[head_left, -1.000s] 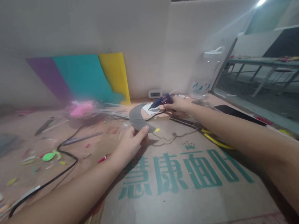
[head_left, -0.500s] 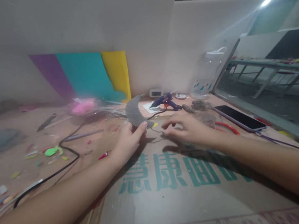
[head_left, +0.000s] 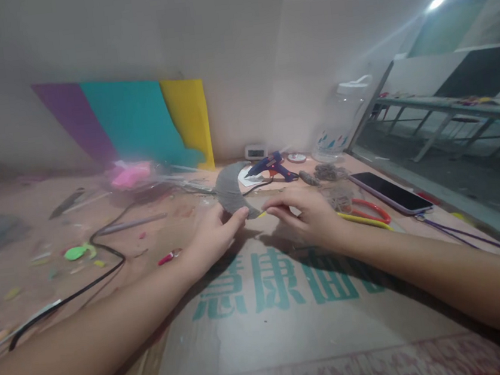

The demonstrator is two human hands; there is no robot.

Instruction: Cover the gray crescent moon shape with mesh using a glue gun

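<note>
A grey crescent-shaped piece (head_left: 229, 191), wrapped in what looks like yarn, stands between thumb and fingers of my left hand (head_left: 222, 230). The crescent's lower tip points right, with a bit of yellow showing there. My right hand (head_left: 300, 213) is beside that tip, its thumb and fingertips pinched together; whatever lies between them is too small to make out. Behind the hands, a blue glue gun (head_left: 275, 166) rests near a white paper (head_left: 251, 176).
Grey yarn (head_left: 330, 172), red-and-yellow-handled pliers (head_left: 372, 209) and a phone (head_left: 390, 192) lie at right, with a clear bottle (head_left: 337, 120) behind. A black cable (head_left: 77, 294), a pen (head_left: 133, 223) and scraps are at left. Coloured sheets (head_left: 134, 122) lean at the back.
My right hand has closed its fingers and come nearer the crescent's lower tip. The crescent has turned slightly, its upper tip now further right. The view has shifted a little.
</note>
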